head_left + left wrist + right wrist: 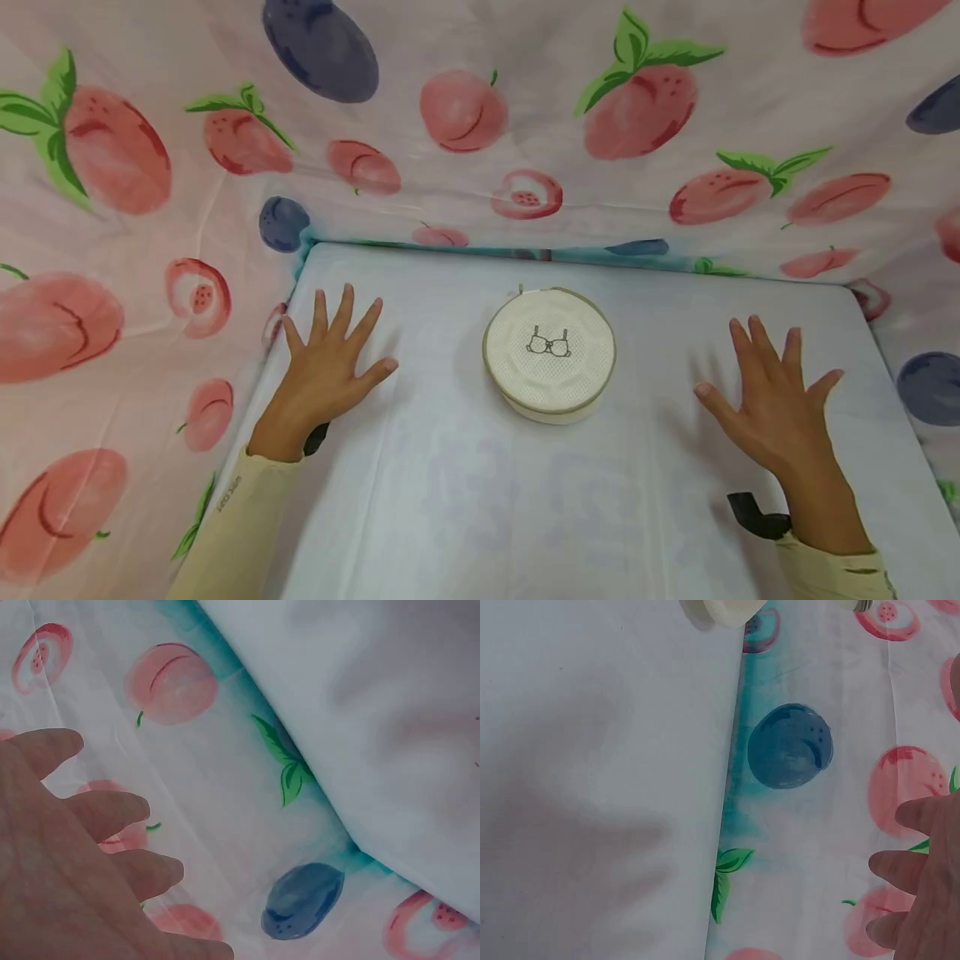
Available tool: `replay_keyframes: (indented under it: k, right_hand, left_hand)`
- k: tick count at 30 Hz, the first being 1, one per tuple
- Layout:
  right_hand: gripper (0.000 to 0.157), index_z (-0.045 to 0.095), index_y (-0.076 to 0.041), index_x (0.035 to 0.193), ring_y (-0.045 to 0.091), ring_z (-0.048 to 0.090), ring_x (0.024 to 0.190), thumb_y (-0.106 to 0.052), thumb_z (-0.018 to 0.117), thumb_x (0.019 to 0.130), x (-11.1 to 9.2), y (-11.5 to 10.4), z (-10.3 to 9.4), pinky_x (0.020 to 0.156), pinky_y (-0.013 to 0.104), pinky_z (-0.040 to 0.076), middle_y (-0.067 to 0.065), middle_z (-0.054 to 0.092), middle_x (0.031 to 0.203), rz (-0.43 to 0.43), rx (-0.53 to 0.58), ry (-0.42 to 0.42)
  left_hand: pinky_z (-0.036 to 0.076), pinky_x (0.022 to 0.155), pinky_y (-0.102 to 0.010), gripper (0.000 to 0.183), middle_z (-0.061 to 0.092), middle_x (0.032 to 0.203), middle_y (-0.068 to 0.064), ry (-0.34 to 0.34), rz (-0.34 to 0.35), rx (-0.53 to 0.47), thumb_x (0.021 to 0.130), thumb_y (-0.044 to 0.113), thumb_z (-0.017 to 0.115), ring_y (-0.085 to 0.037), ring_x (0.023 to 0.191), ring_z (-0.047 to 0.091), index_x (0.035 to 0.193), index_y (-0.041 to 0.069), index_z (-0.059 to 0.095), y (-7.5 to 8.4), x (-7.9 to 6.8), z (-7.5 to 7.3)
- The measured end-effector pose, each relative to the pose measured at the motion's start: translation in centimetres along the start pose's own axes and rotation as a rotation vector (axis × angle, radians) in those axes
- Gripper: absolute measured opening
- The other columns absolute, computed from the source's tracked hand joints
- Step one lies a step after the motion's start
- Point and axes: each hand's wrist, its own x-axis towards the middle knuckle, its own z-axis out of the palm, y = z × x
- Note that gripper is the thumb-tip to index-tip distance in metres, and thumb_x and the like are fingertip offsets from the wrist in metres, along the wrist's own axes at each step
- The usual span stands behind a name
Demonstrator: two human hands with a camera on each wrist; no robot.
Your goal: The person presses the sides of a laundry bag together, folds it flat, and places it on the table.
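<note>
An embroidery hoop (570, 383) stretched with cream woven cloth lies in the middle of the white table. A small dark line drawing, like a pair of glasses or a bra, marks its cloth. Under the hoop shows the edge of a pale round thing (555, 417); what it is I cannot tell. To the left, my left hand (321, 375) hovers over the table with its fingers spread, holding nothing. My right hand (783, 412) is likewise spread, palm down, well to the right of the hoop. Neither hand touches the hoop. Both wrist views show straight fingers.
The white table (450, 517) has its far edge against a hanging cloth (465, 192) printed with peaches and blue fruit. More of this cloth borders the left and right sides. A black strap piece (757, 517) sits at the right wrist.
</note>
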Motion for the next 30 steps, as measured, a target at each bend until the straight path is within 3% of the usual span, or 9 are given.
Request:
replay_keyframes:
  k: [6,11,17,20,25,30]
  right_hand:
    - [0.086,0.004,-0.017,0.152,0.036,-0.015,0.142,-0.054,0.051,0.09,0.0,0.0,0.2,0.099,0.072,-0.009,0.008,-0.001,0.158,-0.032,0.07,0.018]
    - [0.072,0.006,-0.02,0.152,0.037,-0.002,0.144,-0.044,0.044,0.097,0.4,-0.5,0.0,0.104,0.071,0.003,0.009,0.006,0.158,-0.055,0.174,0.019]
    - [0.067,0.003,-0.03,0.151,0.038,0.01,0.143,-0.048,0.039,0.098,0.9,-2.5,-0.3,0.098,0.072,0.017,0.014,0.009,0.157,0.007,0.282,-0.066]
    - [0.065,0.008,-0.031,0.151,0.037,0.021,0.141,-0.045,0.042,0.098,1.3,-3.5,-0.1,0.1,0.068,0.022,0.013,0.022,0.154,-0.026,0.309,-0.044]
    - [0.061,0.014,-0.029,0.15,0.038,0.039,0.13,-0.041,0.043,0.099,1.9,-4.8,0.5,0.097,0.062,0.032,0.011,0.042,0.145,-0.088,0.391,0.002]
    - [0.056,0.017,-0.028,0.15,0.036,0.052,0.119,-0.039,0.04,0.1,2.1,-5.8,1.4,0.089,0.056,0.042,0.013,0.052,0.135,-0.104,0.474,0.013]
  left_hand:
    - [-0.01,0.099,-0.074,0.081,-0.008,0.158,-0.004,-0.012,0.0,-0.015,0.084,0.075,0.036,-0.038,0.142,-0.015,0.149,0.038,0.005,0.3,0.3,0.0]
    - [-0.007,0.101,-0.073,0.071,-0.002,0.159,-0.004,0.002,0.018,-0.073,0.09,0.067,0.033,-0.038,0.143,-0.009,0.149,0.037,0.006,0.9,1.0,-0.2]
    - [0.01,0.107,-0.066,0.056,0.016,0.157,-0.007,0.014,0.014,-0.249,0.1,0.053,0.023,-0.036,0.144,0.009,0.15,0.03,0.017,2.0,1.6,0.1]
    - [0.018,0.109,-0.059,0.056,0.02,0.156,-0.005,-0.009,0.013,-0.33,0.1,0.053,0.021,-0.032,0.143,0.018,0.15,0.027,0.021,2.9,1.7,0.5]
    - [0.021,0.114,-0.043,0.058,0.026,0.153,0.004,-0.068,0.0,-0.55,0.099,0.054,0.018,-0.017,0.141,0.025,0.148,0.024,0.027,4.5,2.1,0.9]
    - [0.032,0.109,-0.039,0.058,0.042,0.144,0.004,-0.145,-0.025,-0.773,0.098,0.056,0.02,-0.015,0.133,0.039,0.143,0.023,0.037,6.2,2.8,1.1]
